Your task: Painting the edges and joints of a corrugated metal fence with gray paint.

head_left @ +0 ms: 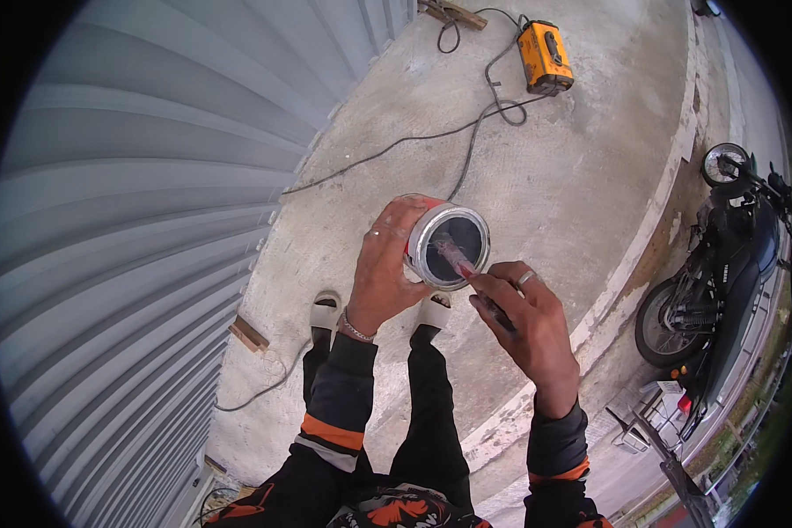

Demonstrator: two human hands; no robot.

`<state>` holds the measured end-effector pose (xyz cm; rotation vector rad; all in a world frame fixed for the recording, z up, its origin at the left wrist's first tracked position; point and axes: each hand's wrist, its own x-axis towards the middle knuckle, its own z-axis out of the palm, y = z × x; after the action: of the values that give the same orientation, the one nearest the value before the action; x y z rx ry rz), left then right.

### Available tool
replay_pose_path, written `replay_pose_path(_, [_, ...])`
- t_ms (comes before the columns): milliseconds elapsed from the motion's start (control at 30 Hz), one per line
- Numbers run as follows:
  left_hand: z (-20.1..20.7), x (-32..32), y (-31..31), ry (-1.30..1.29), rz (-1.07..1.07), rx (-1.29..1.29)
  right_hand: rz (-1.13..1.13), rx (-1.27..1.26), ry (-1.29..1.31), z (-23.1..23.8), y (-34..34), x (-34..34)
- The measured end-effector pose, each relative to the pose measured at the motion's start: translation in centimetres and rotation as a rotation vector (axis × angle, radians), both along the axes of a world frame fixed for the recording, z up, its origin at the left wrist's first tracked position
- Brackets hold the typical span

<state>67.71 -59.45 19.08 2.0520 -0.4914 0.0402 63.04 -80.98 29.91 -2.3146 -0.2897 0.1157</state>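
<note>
In the middle of the view, my left hand (pixel 385 268) is wrapped round the side of a paint can (pixel 420 211) with a red wall and a bare metal rim. The can is tilted so that its round mouth faces me, and its inside looks dark grey. My right hand (pixel 528 321) pinches the handle of a paintbrush (pixel 454 255) from the right side of the can. The brush head reaches through the mouth into the can. How far its bristle tips go into the paint I cannot tell.
Corrugated grey metal sheeting (pixel 150 194) rises along the left. An orange machine (pixel 546 57) with a black handle stands on the concrete floor ahead, and dark cables (pixel 387 148) snake across. A motorcycle (pixel 722 273) is parked at the right. A wooden block (pixel 249 334) lies by the sheeting.
</note>
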Motion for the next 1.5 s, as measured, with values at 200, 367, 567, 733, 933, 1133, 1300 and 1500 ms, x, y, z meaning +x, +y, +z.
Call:
replay_pose_path(200, [2.3, -0.6, -2.3, -0.115, -0.084, 0.085, 0.297, -0.322, 0.019, 1.2, -3.3, 1.4])
replay_pose_path(367, [3.9, -0.4, -3.3, -0.093, -0.147, 0.124, 0.306, -0.323, -0.013, 2.9, -4.7, 1.1])
replay_pose_path(567, [3.9, -1.2, -3.5, -0.069, -0.148, 0.133, 0.247, -0.101, 0.055, 3.8, -5.3, -0.9])
replay_pose_path(733, [3.2, -2.0, -4.8, -0.045, -0.127, 0.140, 0.120, -0.107, 0.057, 4.8, -6.8, -2.9])
replay_pose_path(933, [3.2, -2.7, -6.6, -0.016, -0.153, 0.165, -0.039, 0.020, 0.030, 5.5, -8.7, -5.5])
replay_pose_path(1133, [3.4, -3.0, -9.4, 0.022, -0.180, 0.136, -0.083, -0.007, 0.029, 5.6, -10.3, -7.9])
replay_pose_path(1300, [4.2, -2.7, -10.4, 0.012, -0.207, 0.190, -0.109, 0.018, 0.159, 5.8, -11.6, -8.6])
replay_pose_path(1500, [4.8, -2.4, -11.5, 0.028, -0.217, 0.137, -0.159, 0.144, 0.116, 6.0, -12.5, -9.1])
